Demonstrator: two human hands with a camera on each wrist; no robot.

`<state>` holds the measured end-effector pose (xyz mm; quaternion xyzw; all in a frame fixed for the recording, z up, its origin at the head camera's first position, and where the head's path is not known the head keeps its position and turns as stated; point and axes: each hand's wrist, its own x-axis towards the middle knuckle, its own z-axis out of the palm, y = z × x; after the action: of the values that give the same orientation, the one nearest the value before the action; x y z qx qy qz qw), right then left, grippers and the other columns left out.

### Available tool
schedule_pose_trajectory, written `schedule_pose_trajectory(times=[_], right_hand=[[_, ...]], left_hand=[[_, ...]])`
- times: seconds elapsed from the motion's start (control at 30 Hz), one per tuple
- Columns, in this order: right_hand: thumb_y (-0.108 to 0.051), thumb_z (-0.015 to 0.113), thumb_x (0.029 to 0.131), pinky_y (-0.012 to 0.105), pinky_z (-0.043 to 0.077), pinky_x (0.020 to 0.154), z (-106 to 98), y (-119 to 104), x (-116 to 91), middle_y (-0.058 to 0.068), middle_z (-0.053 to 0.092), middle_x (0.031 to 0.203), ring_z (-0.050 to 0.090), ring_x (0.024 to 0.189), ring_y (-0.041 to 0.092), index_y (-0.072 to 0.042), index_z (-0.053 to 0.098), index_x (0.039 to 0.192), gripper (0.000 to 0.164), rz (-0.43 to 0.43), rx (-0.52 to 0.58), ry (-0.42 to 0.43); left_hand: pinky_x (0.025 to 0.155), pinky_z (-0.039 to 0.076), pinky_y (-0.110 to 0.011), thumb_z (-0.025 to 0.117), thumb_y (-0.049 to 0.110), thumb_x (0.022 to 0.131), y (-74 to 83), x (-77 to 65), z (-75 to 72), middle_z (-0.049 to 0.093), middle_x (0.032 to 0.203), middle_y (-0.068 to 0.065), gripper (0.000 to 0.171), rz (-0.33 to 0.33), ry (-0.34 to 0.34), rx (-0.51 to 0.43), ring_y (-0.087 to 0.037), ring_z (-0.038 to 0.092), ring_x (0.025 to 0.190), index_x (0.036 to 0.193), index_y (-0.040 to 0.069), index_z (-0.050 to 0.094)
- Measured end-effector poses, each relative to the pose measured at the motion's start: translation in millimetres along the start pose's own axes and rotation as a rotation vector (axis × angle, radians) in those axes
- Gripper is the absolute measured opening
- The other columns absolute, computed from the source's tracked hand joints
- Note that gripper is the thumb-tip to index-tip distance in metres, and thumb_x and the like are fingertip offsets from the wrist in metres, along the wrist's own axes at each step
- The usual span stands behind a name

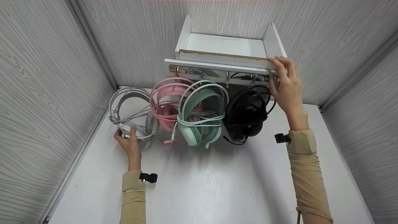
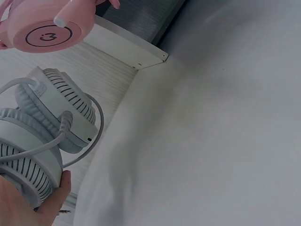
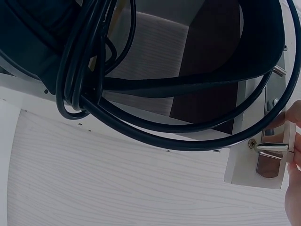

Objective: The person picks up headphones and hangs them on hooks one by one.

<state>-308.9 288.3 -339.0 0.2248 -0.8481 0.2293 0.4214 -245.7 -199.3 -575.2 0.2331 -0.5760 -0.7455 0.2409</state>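
Observation:
My left hand (image 1: 130, 146) grips the white and grey headphones (image 1: 140, 131) by an ear cup, left of a white shelf (image 1: 225, 43); their cable is wound round them. In the left wrist view, my thumb (image 2: 57, 193) presses against the lower ear cup (image 2: 23, 141). My right hand (image 1: 288, 87) holds the right end of the hook rail (image 1: 214, 64) along the shelf's front. Pink headphones (image 1: 168, 90), mint green headphones (image 1: 190, 133) and a black headset (image 1: 245, 121) hang below the rail. A bare metal hook (image 3: 273, 147) shows beside my right fingers in the right wrist view.
The shelf stands against the back wall (image 1: 133, 40) on a white tabletop (image 1: 205, 186). Grey wood-patterned panels rise on the left (image 1: 37, 93) and right (image 1: 367, 90). A pink-tipped plug (image 1: 168, 142) dangles near the pink and mint headphones.

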Motion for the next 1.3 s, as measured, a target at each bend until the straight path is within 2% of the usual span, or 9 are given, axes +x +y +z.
schedule_pose_trajectory(times=[0.2,0.33,0.57,0.83,0.97,1.13,1.2,1.3], right_hand=[[0.001,0.062,0.094,0.051,0.049,0.09,0,1,-1,0.013,0.054,0.136,0.051,0.132,0.027,-0.017,0.059,0.138,0.048,-0.001,-0.003,-0.006],[0.002,0.063,0.094,0.051,0.048,0.093,-1,2,-2,0.013,0.054,0.136,0.05,0.133,0.027,-0.017,0.059,0.138,0.048,-0.002,-0.001,0.0],[0.002,0.062,0.094,0.05,0.05,0.092,-1,3,-3,0.012,0.054,0.136,0.05,0.133,0.026,-0.017,0.06,0.138,0.048,0.01,0.005,0.007],[0.001,0.063,0.094,0.051,0.052,0.088,0,5,-3,0.012,0.054,0.136,0.051,0.131,0.027,-0.018,0.059,0.138,0.048,0.004,-0.005,0.003],[0.0,0.063,0.095,0.051,0.05,0.092,0,6,-4,0.013,0.053,0.137,0.05,0.132,0.03,-0.016,0.057,0.139,0.048,-0.014,-0.029,-0.003],[-0.003,0.06,0.097,0.053,0.049,0.091,1,7,-5,0.012,0.053,0.139,0.05,0.129,0.033,-0.014,0.056,0.14,0.045,-0.049,-0.051,-0.01],[-0.003,0.059,0.098,0.051,0.048,0.094,1,8,-5,0.012,0.053,0.14,0.049,0.13,0.033,-0.013,0.056,0.14,0.043,-0.071,-0.051,-0.007],[-0.002,0.058,0.099,0.047,0.04,0.11,1,9,-5,0.014,0.054,0.143,0.048,0.133,0.035,-0.008,0.055,0.142,0.043,-0.119,-0.07,-0.006]], left_hand=[[0.118,0.03,-0.031,0.064,0.025,0.096,9.2,-5.2,-12.1,0.022,0.159,-0.012,0.075,0.07,0.023,0.039,-0.023,0.027,0.147,0.154,0.007,0.019],[0.113,0.036,-0.033,0.067,0.022,0.094,13.8,-9.2,-17.3,0.026,0.156,-0.012,0.075,0.125,0.05,0.026,-0.023,0.034,0.14,0.153,0.006,0.022],[0.109,0.035,-0.03,0.067,0.017,0.093,21.7,-17.4,-27.8,0.029,0.155,-0.011,0.073,0.191,0.085,-0.004,-0.021,0.035,0.137,0.152,0.006,0.025],[0.105,0.035,-0.024,0.066,0.011,0.09,41.4,-36.1,-38.3,0.039,0.143,-0.005,0.068,0.274,0.127,-0.148,-0.018,0.038,0.132,0.149,0.005,0.032],[0.107,0.033,-0.025,0.064,0.01,0.089,54.7,-47.3,-41.7,0.039,0.142,-0.005,0.067,0.321,0.107,-0.231,-0.019,0.035,0.134,0.149,0.006,0.033],[0.111,0.034,-0.03,0.059,0.006,0.088,71.9,-60.0,-45.5,0.039,0.143,-0.009,0.064,0.376,0.071,-0.379,-0.024,0.035,0.136,0.147,0.006,0.036],[0.111,0.035,-0.031,0.057,0.005,0.088,79.3,-65.6,-46.4,0.04,0.143,-0.01,0.062,0.388,0.062,-0.419,-0.025,0.037,0.135,0.147,0.006,0.036],[0.111,0.035,-0.032,0.057,0.004,0.087,91.5,-74.5,-47.6,0.041,0.143,-0.011,0.063,0.397,0.053,-0.474,-0.026,0.038,0.134,0.147,0.005,0.036]])
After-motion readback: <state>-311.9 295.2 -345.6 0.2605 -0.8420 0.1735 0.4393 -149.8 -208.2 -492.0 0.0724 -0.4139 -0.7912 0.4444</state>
